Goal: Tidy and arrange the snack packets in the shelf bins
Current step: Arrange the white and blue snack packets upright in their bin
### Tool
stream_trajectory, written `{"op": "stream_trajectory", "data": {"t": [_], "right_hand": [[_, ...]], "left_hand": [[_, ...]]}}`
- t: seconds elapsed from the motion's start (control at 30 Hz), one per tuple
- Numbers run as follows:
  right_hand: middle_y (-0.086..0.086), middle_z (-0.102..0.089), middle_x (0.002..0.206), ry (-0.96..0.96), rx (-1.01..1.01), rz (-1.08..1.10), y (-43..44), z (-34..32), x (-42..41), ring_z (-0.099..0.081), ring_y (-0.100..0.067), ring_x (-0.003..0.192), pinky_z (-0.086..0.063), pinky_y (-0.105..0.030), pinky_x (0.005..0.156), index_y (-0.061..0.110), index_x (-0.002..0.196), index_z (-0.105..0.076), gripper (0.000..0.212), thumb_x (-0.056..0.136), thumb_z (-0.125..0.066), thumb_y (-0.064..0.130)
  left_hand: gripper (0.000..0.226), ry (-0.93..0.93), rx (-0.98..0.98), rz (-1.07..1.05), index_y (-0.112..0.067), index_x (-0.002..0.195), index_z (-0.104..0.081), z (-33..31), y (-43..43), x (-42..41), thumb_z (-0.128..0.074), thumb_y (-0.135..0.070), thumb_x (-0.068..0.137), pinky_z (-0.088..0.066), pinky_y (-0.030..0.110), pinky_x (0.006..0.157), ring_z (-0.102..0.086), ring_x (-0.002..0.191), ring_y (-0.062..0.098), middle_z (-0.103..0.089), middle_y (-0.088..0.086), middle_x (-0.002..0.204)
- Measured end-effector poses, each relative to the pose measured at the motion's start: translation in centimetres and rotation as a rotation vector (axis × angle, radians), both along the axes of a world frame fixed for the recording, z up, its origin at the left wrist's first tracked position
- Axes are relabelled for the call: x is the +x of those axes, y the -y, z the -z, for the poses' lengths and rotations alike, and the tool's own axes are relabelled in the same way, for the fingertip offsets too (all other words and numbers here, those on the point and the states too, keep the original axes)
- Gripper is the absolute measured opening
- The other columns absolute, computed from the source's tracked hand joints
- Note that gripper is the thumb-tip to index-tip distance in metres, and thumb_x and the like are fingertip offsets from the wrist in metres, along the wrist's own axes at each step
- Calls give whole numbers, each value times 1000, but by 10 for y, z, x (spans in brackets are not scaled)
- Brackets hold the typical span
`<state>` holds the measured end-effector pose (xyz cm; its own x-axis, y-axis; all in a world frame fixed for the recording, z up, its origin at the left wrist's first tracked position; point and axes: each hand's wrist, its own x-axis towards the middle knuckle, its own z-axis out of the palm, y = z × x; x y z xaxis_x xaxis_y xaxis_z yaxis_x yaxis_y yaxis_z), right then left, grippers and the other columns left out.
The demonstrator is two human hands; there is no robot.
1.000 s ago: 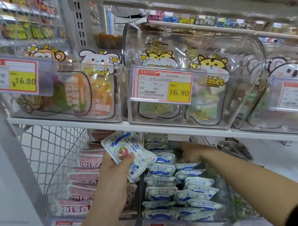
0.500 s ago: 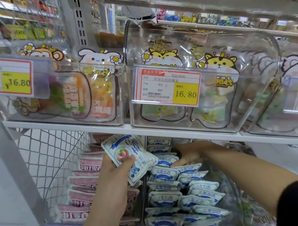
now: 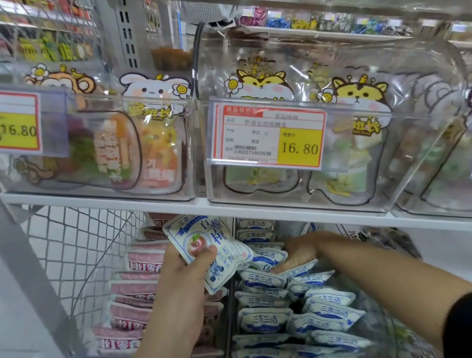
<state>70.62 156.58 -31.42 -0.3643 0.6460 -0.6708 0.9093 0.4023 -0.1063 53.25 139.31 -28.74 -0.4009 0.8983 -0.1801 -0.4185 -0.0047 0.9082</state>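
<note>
One packet (image 3: 222, 240) pinched between left hand (image 3: 180, 286) thumb, fingers; right hand (image 3: 303, 251) on binned packets (image 3: 262, 321), finger state unclear

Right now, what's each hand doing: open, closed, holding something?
Left hand: pinching a blue-and-white packet.
Right hand: resting among the binned packets; open or gripping cannot be told.

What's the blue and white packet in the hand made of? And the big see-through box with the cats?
The blue-and-white packet, pinched by the left hand, looks like thin, soft plastic film, slightly glossy: it bends and puffs. The see-through bin looks like hard, shiny clear plastic: it holds its shape and shows bright reflections.
</note>
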Motion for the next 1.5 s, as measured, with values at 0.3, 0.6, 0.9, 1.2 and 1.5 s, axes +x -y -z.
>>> {"op": "stream_trajectory", "data": {"t": [0.3,0.6,0.9,1.2,1.5], "right_hand": [[-4,-43,146,28,6,-31,8,-10,2,-42,-26,133,-29,-41,112,18,141,-42,86,76,-48,74],[8,-44,63,-178,167,-55,36,-47,19,-41,-9,54,-33,-26,56,25,60,-42,48,81,-54,67],[0,-67,87,-632,892,51,86,-32,53,-62,-18,78,-44,-20,72,10,82,-73,7,82,-66,9],[11,-58,73,-994,1116,335,136,-23,75,-55,8,70,-39,-3,59,13,78,-68,11,78,-73,3],[12,-59,59,-1255,1071,529,181,-49,88,-52,-8,57,-41,-14,53,29,71,-53,29,73,-78,14]], "left_hand": [[22,2,12,0,-16,105,-59,1,2,-2,-59,-2,89,-51,45,73,-70,68,19,-74,5,89],[25,-27,16,-3,-17,107,-58,2,5,-6,-59,-1,88,-54,41,67,-71,71,18,-73,3,93],[24,-118,34,23,-24,104,-61,5,9,3,-66,-12,85,-52,52,80,-68,96,30,-72,5,101],[27,-212,76,82,-27,108,-59,6,21,18,-63,-10,88,-49,47,91,-67,98,17,-71,-2,106],[62,-259,42,115,-45,125,-46,6,32,41,-72,-55,70,-43,51,98,-57,118,21,-61,-10,126]]}}
